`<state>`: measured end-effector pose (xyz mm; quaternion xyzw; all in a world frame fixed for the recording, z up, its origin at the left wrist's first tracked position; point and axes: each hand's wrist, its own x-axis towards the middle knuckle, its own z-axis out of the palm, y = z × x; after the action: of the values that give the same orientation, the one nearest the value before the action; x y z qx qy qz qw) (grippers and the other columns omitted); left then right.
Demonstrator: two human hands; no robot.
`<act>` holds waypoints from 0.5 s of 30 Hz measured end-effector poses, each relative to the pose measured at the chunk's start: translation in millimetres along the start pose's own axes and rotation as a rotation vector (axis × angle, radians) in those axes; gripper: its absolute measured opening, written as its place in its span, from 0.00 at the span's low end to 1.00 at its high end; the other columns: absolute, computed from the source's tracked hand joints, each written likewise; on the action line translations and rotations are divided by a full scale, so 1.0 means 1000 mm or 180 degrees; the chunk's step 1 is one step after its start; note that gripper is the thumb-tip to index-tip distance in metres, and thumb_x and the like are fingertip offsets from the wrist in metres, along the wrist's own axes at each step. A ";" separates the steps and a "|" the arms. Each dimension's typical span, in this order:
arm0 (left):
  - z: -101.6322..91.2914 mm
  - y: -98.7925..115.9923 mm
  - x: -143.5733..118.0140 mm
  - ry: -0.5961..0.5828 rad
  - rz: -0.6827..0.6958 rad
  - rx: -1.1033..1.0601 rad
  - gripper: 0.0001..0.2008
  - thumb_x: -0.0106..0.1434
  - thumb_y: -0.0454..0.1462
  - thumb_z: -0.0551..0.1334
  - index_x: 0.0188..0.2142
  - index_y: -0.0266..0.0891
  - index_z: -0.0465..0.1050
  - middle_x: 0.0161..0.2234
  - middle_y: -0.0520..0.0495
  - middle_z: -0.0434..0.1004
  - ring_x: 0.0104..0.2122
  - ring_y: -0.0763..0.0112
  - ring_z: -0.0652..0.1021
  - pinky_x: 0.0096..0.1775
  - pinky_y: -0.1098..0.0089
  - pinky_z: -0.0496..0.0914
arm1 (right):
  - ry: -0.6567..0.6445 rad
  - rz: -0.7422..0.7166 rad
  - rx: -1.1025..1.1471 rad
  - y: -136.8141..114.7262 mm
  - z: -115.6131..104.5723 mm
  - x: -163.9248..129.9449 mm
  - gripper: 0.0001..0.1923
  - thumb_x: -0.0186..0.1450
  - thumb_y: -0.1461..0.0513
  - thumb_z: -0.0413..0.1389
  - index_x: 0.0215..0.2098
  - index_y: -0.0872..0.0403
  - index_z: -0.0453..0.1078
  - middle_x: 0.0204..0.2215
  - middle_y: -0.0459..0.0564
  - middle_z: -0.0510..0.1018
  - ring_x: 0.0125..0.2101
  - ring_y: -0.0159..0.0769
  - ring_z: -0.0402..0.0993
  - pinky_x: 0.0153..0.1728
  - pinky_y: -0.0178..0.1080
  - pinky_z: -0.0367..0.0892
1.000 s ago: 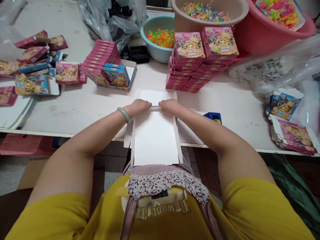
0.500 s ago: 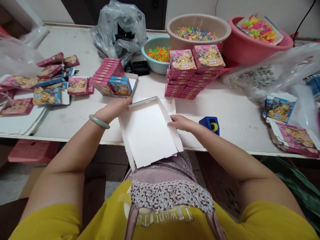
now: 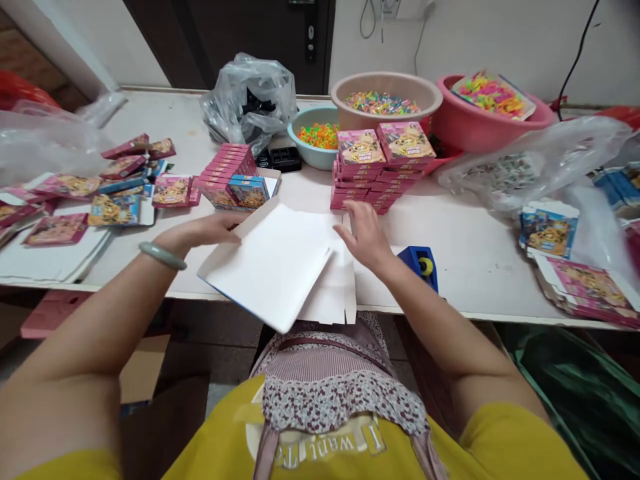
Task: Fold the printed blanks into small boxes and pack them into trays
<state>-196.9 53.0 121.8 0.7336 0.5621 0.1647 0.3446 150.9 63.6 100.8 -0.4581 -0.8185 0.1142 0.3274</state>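
Note:
A white cardboard box tray (image 3: 265, 267) is tilted at the table's front edge, turned cornerwise, with a blue outer edge toward my body. My left hand (image 3: 213, 229) grips its far left side, thumb on the inside, other fingers mostly hidden. My right hand (image 3: 367, 233) is off the tray, with thumb and fingers apart, over the table just in front of the stacked pink boxes (image 3: 357, 180). Partly under the tray lies a flat white card (image 3: 335, 297) with slits along its near edge. A blue tape dispenser (image 3: 420, 267) stands to the right of my right hand.
Pink and blue boxes (image 3: 227, 177) stand in rows behind my left hand; loose boxes (image 3: 120, 193) are scattered at left. Behind are blue (image 3: 315, 155), beige (image 3: 337, 107) and pink (image 3: 445, 127) basins of small colourful pieces. Flattened boxes (image 3: 585, 287) lie at right.
The tray has turned and shifted left, its blue edge now toward me. My right hand has let go of it and opened. The flat card beneath shows more. The view has tilted up.

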 end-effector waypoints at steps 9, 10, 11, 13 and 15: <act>0.086 0.006 0.011 -0.0071 -0.1314 -0.0193 0.29 0.54 0.45 0.61 0.53 0.32 0.66 0.30 0.43 0.75 0.26 0.63 0.77 0.23 0.70 0.69 | -0.1227 0.1998 0.0111 0.028 0.069 -0.008 0.27 0.63 0.64 0.59 0.59 0.60 0.63 0.50 0.60 0.76 0.44 0.41 0.77 0.45 0.37 0.72; 0.088 0.006 0.021 0.0045 -0.1387 -0.0039 0.26 0.55 0.43 0.61 0.51 0.30 0.68 0.27 0.44 0.74 0.23 0.64 0.76 0.22 0.70 0.68 | -0.1218 0.2005 0.0024 0.025 0.069 -0.006 0.25 0.61 0.64 0.60 0.56 0.61 0.66 0.51 0.62 0.75 0.45 0.43 0.76 0.46 0.38 0.71; 0.090 0.006 0.029 0.0135 -0.1401 0.0060 0.24 0.54 0.40 0.60 0.49 0.30 0.68 0.26 0.45 0.74 0.22 0.65 0.75 0.22 0.70 0.68 | -0.1215 0.2022 -0.0015 0.023 0.068 -0.006 0.23 0.59 0.65 0.61 0.53 0.62 0.68 0.52 0.65 0.73 0.46 0.45 0.76 0.46 0.39 0.71; 0.094 0.005 0.039 0.0335 -0.1230 0.0063 0.25 0.50 0.35 0.59 0.49 0.30 0.70 0.31 0.42 0.77 0.27 0.61 0.78 0.27 0.67 0.73 | -0.1219 0.2020 -0.0091 0.022 0.066 -0.010 0.20 0.59 0.68 0.59 0.50 0.63 0.70 0.53 0.67 0.71 0.45 0.46 0.76 0.46 0.40 0.71; 0.099 0.005 0.039 0.0733 -0.0792 -0.0022 0.28 0.49 0.32 0.55 0.52 0.32 0.71 0.41 0.40 0.80 0.40 0.56 0.80 0.41 0.62 0.76 | -0.1200 0.1965 -0.0111 0.023 0.063 -0.017 0.20 0.61 0.71 0.54 0.52 0.60 0.70 0.54 0.64 0.71 0.46 0.44 0.76 0.48 0.40 0.69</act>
<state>-119.1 57.4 49.7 0.6334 0.6838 0.2057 0.2981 132.4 69.7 34.2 -0.6600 -0.6894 0.2763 0.1129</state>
